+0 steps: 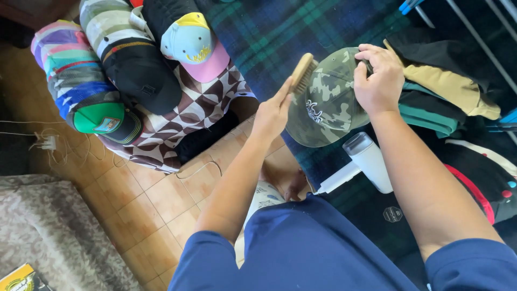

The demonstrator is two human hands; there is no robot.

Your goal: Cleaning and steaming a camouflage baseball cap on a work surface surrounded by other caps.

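Brushing camo cap (328, 102) with wooden brush (303, 72): we close left hand (272, 113) around brush handle, bristles touching cap crown. Right hand (378, 80) curls over cap's far side, fingers shut on fabric, holding it above plaid blanket (269, 32). For clean work, we judge: keep cap braced firm, strokes short, one direction, light pressure near embroidered front. White hair dryer (366, 161) lies just below cap; stacked caps (134, 59) well apart.
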